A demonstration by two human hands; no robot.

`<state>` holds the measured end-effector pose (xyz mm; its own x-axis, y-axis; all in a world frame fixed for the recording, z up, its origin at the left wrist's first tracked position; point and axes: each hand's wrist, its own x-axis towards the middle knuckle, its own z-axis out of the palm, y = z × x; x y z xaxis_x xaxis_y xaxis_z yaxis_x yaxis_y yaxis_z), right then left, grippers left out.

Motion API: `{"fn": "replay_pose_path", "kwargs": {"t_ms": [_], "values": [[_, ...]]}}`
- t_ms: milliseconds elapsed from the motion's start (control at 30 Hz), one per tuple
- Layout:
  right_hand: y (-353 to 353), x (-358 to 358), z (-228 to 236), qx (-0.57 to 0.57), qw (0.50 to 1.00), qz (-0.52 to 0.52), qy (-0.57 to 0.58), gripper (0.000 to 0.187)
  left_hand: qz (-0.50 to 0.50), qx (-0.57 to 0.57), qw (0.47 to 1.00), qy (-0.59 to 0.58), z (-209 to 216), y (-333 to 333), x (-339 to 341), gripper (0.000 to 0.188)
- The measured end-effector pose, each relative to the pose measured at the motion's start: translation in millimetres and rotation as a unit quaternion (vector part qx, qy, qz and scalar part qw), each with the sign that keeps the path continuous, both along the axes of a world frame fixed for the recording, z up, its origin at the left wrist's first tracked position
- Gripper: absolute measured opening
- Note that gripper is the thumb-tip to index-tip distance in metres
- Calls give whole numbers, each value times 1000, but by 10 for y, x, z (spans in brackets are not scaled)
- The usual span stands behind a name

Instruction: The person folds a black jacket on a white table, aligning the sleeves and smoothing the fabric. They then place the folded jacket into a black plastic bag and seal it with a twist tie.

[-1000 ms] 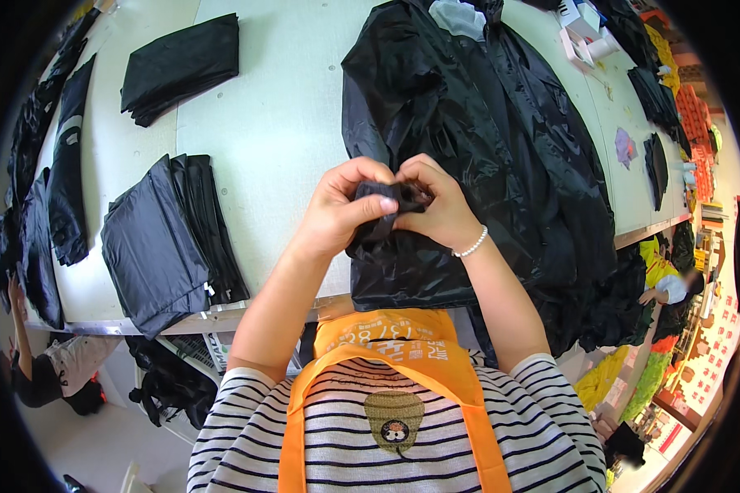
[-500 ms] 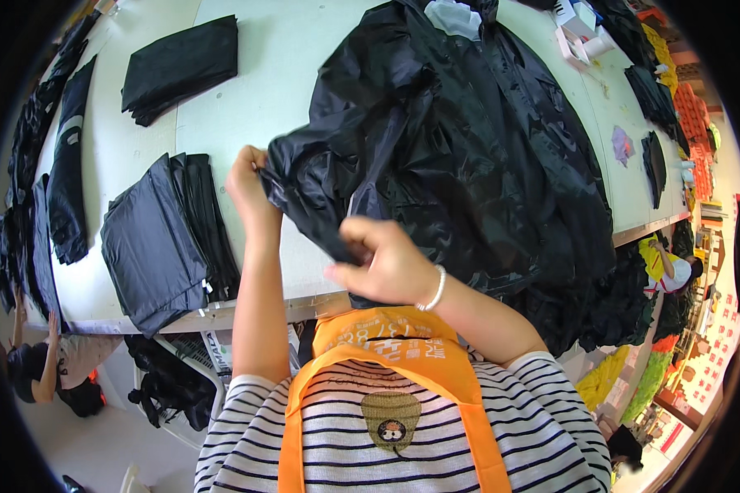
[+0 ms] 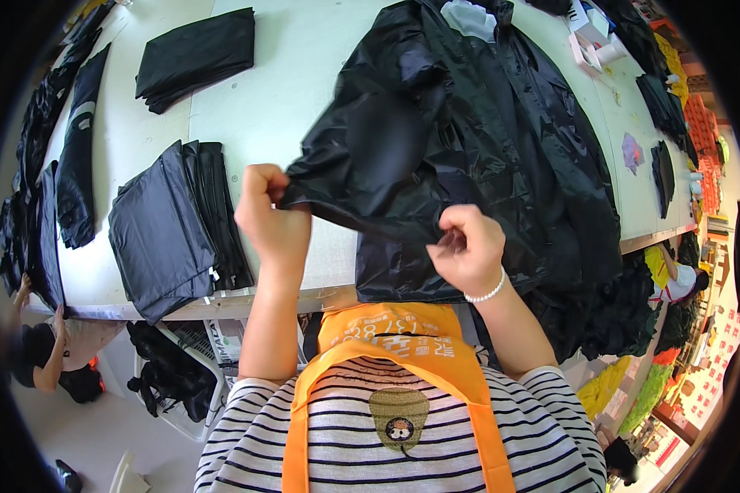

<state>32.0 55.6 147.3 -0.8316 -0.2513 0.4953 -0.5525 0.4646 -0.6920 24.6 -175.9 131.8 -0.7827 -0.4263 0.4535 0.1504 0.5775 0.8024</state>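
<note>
A shiny black jacket (image 3: 518, 181) lies spread over the table in front of me, its collar end away from me and a pale lining showing there. My left hand (image 3: 273, 220) is closed on one corner of its left part, which looks like a sleeve. With fingers curled, my right hand (image 3: 471, 251) pinches the same piece farther right. Between my two hands the black fabric is pulled taut and lifted, with its near edge running across. A beaded bracelet circles my right wrist.
On the pale table (image 3: 304, 271), folded black garments (image 3: 164, 234) are stacked left of my left arm. Another folded black bundle (image 3: 197, 57) lies beyond. A small white box (image 3: 585, 53) stands far right. At the lower left a person (image 3: 49, 353) reaches to the table; a white crate (image 3: 193, 394) holds black cloth.
My right hand has moved right, away from my left hand, drawing the bunched fabric out flat between them. My left hand has come slightly lower and nearer.
</note>
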Motion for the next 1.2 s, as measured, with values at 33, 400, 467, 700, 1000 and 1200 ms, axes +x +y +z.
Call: {"fn": "replay_pose_path", "kwargs": {"t_ms": [33,400,467,700,1000,1200], "values": [[-17,54,-28,18,1000,-2,3,24,-9,2,1000,-27,48,45,49,31],[-8,117,83,43,997,-54,-18,28,-60,-101,987,111,166,171,252,27],[-22,146,43,65,997,-48,-12,33,-90,-84,984,127,151,229,275,29],[-122,134,209,64,993,23,92,35,-185,-108,964,160,182,341,282,38],[98,302,210,-130,960,91,-229,22,-259,-134,943,159,247,329,272,31],[85,344,308,-122,944,124,-280,19,-257,-132,946,145,250,353,277,30]]}}
